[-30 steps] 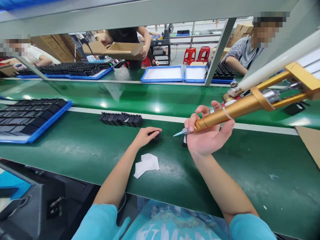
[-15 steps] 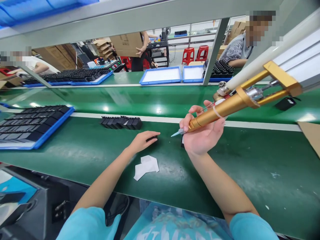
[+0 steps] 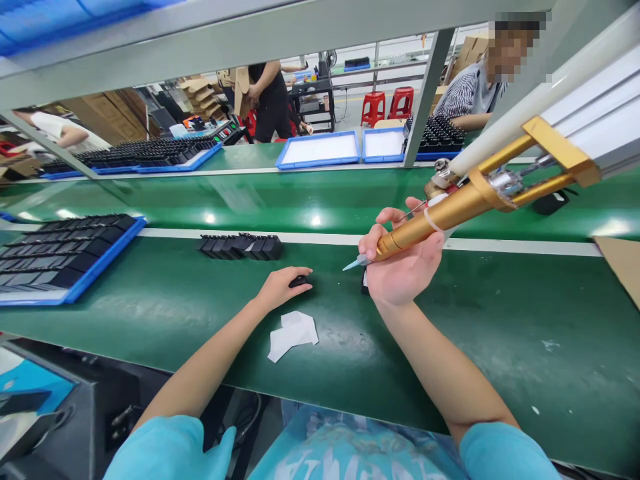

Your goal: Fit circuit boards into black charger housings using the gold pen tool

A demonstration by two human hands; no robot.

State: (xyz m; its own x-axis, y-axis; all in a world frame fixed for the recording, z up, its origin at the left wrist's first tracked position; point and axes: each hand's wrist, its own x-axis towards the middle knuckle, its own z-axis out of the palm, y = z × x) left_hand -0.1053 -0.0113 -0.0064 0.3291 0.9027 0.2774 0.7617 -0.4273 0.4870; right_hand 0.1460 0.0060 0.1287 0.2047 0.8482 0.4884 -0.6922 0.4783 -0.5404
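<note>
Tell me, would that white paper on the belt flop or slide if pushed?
The white paper looks thin and creased, so probably floppy and light. Lying flat on the green belt, it would likely slide, not roll.

Bright overhead light glares off the green belt (image 3: pixel 310 200); wide-angle edges bend, focus sharp

Quick rundown of where stuff sits on the table (image 3: pixel 160 313)

Middle: the left hand (image 3: pixel 280 287) lies over a small part (image 3: pixel 300 282), with paper scraps (image 3: pixel 293 333) just in front, nearer the table edge. To its right, the right hand (image 3: pixel 405 270) is wrapped round a dispenser (image 3: pixel 450 210) that runs up and off to the right, its tip (image 3: pixel 353 265) pointing left, above the table. A row of parts (image 3: pixel 243 247) lies behind the left hand, a loaded tray (image 3: pixel 107 261) far left, more trays (image 3: pixel 320 163) across the far side, and a cardboard sheet (image 3: pixel 625 267) at the right edge.
</note>
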